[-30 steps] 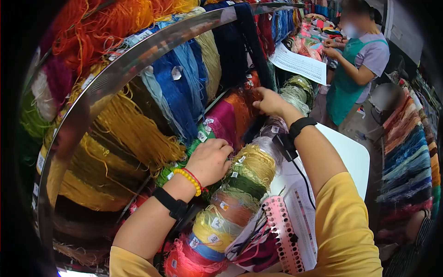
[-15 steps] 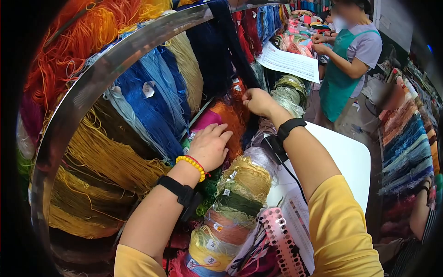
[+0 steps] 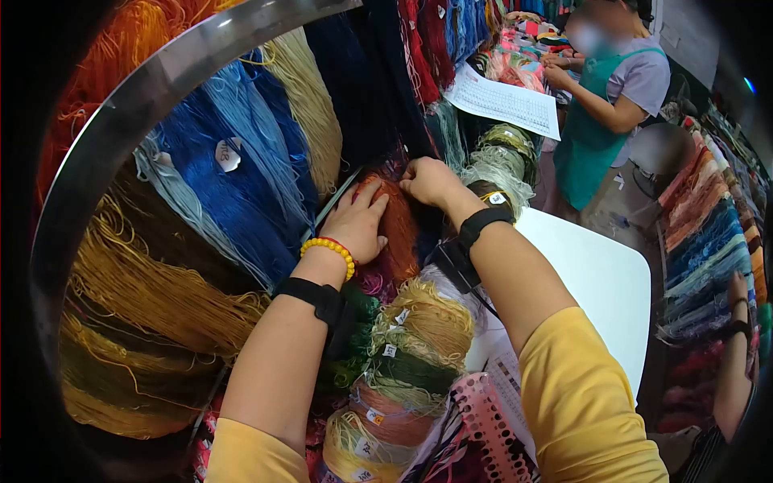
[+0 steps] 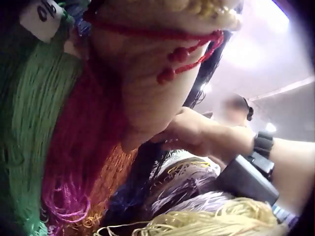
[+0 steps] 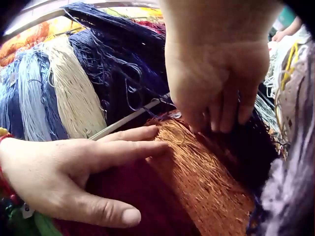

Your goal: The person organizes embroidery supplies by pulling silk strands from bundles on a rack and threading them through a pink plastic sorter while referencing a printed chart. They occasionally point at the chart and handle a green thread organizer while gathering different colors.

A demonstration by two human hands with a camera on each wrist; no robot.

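Note:
My left hand (image 3: pixel 351 227) rests with spread, fairly straight fingers on a magenta skein (image 5: pixel 133 196), its fingertips reaching the edge of the rust-orange thread (image 5: pixel 197 177). Beside it, my right hand (image 3: pixel 433 182) has its fingers bent down at the top of the orange and dark skeins (image 5: pixel 246 152); whether they pinch any thread is hidden. In the left wrist view, green thread (image 4: pixel 34 113) with a paper tag hangs left of the magenta one. A metal rod (image 5: pixel 130 118) runs just behind the left fingers.
Blue skeins (image 3: pixel 201 161) and golden-brown skeins (image 3: pixel 153 282) hang at left below a curved metal rail (image 3: pixel 121 105). Tagged bundles (image 3: pixel 427 322) lie below the hands. At right are a white board (image 3: pixel 596 282), a printed sheet (image 3: pixel 503 103) and a person in a green apron (image 3: pixel 596 161).
My left hand has moved up from the green thread across the magenta to the orange edge, its fingers spreading. My right hand has shifted slightly left, and the two hands are closer together.

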